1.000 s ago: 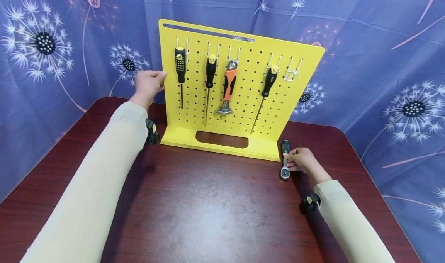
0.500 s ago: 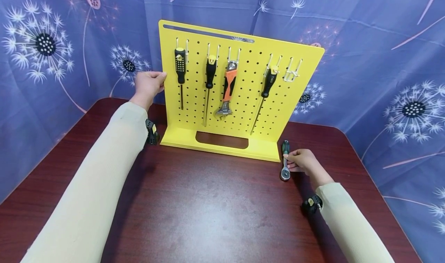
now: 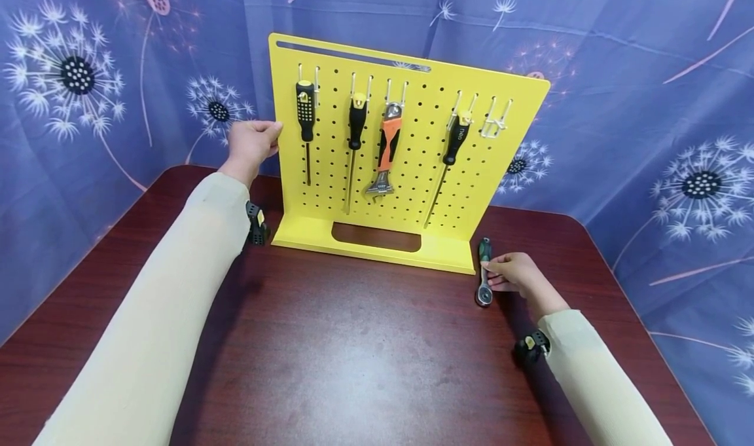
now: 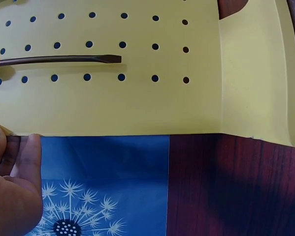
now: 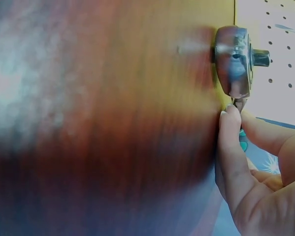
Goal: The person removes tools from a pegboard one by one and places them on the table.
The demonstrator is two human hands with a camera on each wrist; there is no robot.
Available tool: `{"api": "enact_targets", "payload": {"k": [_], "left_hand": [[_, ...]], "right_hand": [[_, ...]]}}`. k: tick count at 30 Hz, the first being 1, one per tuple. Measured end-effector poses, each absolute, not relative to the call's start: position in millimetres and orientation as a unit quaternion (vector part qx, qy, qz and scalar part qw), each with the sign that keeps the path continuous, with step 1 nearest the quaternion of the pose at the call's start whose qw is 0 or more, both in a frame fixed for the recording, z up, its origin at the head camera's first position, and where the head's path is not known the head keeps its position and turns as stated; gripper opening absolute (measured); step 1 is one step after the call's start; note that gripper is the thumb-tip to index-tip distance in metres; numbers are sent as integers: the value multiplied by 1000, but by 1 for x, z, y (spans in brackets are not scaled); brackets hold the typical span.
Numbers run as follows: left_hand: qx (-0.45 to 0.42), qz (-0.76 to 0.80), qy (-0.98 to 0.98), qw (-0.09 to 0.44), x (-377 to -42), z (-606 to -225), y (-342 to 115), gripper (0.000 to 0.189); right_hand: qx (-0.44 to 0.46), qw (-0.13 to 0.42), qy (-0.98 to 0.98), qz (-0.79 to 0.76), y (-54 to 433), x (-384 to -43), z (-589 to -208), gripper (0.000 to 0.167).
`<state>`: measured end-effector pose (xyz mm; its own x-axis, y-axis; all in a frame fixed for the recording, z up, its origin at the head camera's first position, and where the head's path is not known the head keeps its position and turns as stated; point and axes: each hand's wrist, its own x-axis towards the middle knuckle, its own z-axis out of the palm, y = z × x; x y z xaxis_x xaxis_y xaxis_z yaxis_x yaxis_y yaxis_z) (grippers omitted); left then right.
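A yellow pegboard (image 3: 406, 171) stands upright on the table. My left hand (image 3: 252, 143) pinches its left edge between thumb and fingers. To the right of the board's foot, my right hand (image 3: 514, 274) pinches the shank of a ratchet wrench (image 3: 484, 294). Its round metal head with a square drive (image 5: 235, 61) points toward me; the green and black handle points to the back. On the board's hooks hang a short screwdriver (image 3: 305, 112), two long screwdrivers, one in the middle (image 3: 357, 122) and one at right (image 3: 456, 138), and an orange-handled adjustable wrench (image 3: 389, 141).
A bare white double hook (image 3: 493, 126) sits at the board's upper right. The dark red wooden table (image 3: 353, 354) extends in front. Behind it hangs a blue dandelion-print curtain (image 3: 624, 105). The board's base has a front lip (image 3: 377, 256).
The right hand and the ratchet wrench have shifted very slightly to the right, and the right forearm too. The left hand and the pegboard stay where they were.
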<state>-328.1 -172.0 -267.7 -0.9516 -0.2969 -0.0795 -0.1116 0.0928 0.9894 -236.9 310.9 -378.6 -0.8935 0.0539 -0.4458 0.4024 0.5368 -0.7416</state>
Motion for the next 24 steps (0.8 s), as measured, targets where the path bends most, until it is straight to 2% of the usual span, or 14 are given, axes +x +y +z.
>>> {"api": "enact_targets", "payload": {"k": [5,13,24], "left_hand": [[141,-658,-736,69,-329,-268,-172,41],[146,-652,-740,70,-327,-266,-170,41],[145,-640,-752,71,-328,-267,-168,40]], "right_hand": [[132,190,856,-462,312,-237,-378,48],[133,200,846,-475,314,-238,-376,48],[112,169,877,-435,319,-235,-358,61]]}}
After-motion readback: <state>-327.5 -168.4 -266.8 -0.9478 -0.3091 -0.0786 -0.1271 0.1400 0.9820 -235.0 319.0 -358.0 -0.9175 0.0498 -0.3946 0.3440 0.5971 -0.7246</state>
